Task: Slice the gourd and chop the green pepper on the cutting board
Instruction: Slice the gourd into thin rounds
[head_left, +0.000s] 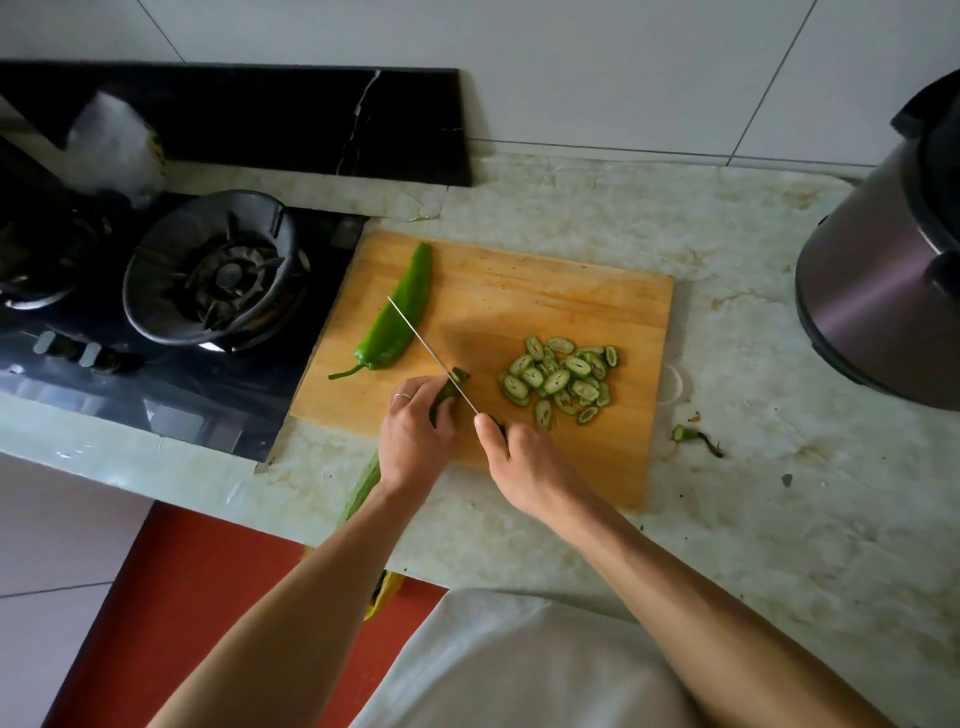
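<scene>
On one cutting board (545, 291): one green pepper (397, 317), one gourd (447, 397), one knife (431, 353).

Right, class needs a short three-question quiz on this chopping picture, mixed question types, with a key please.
1. True or false: the green pepper is already chopped.
2. Which hand holds the knife? A left, B right.
3. Fill in: the slices lie on the cutting ____.

Key
1. False; it lies whole on the cutting board.
2. B; the right hand grips the knife while the left hand holds the gourd.
3. Board.
</scene>
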